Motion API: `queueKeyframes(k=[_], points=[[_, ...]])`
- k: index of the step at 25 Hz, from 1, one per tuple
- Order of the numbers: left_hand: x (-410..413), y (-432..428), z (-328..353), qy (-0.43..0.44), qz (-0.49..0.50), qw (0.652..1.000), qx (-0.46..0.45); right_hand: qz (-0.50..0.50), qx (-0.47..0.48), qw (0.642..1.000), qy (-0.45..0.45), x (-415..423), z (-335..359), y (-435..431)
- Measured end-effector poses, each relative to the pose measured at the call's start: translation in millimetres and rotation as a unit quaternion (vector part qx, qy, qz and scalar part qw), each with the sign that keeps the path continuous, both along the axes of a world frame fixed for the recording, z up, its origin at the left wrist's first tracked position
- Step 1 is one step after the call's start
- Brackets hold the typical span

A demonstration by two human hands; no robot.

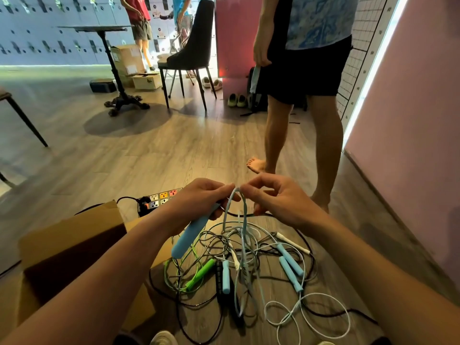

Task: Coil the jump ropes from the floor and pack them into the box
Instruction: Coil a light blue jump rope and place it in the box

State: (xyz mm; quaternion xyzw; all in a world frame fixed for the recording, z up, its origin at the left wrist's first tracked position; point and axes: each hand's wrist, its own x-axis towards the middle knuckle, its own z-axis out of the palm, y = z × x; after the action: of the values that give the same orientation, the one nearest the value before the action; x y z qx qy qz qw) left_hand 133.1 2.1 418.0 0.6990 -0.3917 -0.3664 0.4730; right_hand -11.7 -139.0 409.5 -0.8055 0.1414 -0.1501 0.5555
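Your left hand (199,195) is closed around a light blue jump rope handle (190,236), which hangs down and toward you from the fist, while the thumb and fingers pinch the top of a loop of the same pale blue cord (236,210). Your right hand (276,197) pinches the other side of that loop with its fingertips, the rest of the hand loosely curled. Holding the loop up above the pile lets the cord hang free, so you can gather it into coils without dragging in its neighbours.

The remaining jump ropes (244,265) lie tangled on the wooden floor (139,155) just below your hands: green, black, white and blue handles mixed together. The cardboard box (67,250) stands open at near left, touching the pile's edge, within easy reach for packing. A bystander's bare legs (298,135) stand at far right.
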Motion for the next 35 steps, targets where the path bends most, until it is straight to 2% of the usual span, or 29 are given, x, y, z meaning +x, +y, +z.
queueKeyframes(k=[3,7,9,12,15,18,20,21,23,25,29,31,32,34,35], points=[[-1.0,-0.8,-0.3,-0.001,-0.018,1.0,0.01,0.021,-0.014,0.999,0.02,0.2,-0.2,5.9],[-1.5,-3.5,-0.8,0.0,-0.027,1.0,0.006,-0.026,0.106,0.994,0.021,2.8,3.9,2.8],[-0.7,-4.9,-2.8,-0.019,-0.039,0.999,0.006,-0.054,0.112,0.991,0.056,4.9,1.4,2.4],[4.1,-3.2,-4.2,-0.053,-0.055,0.997,0.01,0.007,0.113,0.984,0.136,1.8,-0.7,2.9],[7.7,0.9,-7.0,-0.098,-0.066,0.993,0.028,0.049,0.11,0.983,0.134,-2.3,4.7,-0.3],[10.3,0.6,-8.3,-0.084,-0.003,0.996,0.015,0.018,0.075,0.99,0.12,-5.1,10.4,-6.6],[16.8,1.0,-7.2,-0.053,0.073,0.996,0.002,-0.052,0.041,0.989,0.132,-10.8,11.4,-22.3],[19.3,1.6,-6.9,-0.037,0.099,0.994,-0.004,-0.107,0.01,0.982,0.157,-14.6,8.7,-35.1],[19.4,1.8,-7.0,-0.016,0.11,0.994,-0.012,-0.197,-0.067,0.942,0.264,-20.6,-1.0,-61.4],[14.9,-0.2,-7.0,-0.014,0.098,0.995,-0.008,-0.246,-0.058,0.898,0.359,-27.9,-15.6,-80.3],[21.8,0.3,-4.6,-0.032,0.146,0.989,-0.002,-0.377,-0.035,0.864,0.333,-53.5,-23.4,-114.0],[27.9,4.9,-4.7,-0.037,0.175,0.984,0.015,-0.394,-0.048,0.846,0.357,-65.5,-22.2,-116.1],[27.1,6.0,-5.3,-0.032,0.168,0.985,0.024,-0.377,-0.085,0.837,0.388,-66.6,-21.2,-113.1],[17.2,4.1,-7.7,-0.023,0.123,0.991,0.042,-0.326,-0.214,0.816,0.427,-59.2,-20.2,-99.9],[10.4,1.2,-8.9,-0.022,0.102,0.993,0.05,-0.306,-0.276,0.816,0.405,-50.2,-17.5,-88.5]])
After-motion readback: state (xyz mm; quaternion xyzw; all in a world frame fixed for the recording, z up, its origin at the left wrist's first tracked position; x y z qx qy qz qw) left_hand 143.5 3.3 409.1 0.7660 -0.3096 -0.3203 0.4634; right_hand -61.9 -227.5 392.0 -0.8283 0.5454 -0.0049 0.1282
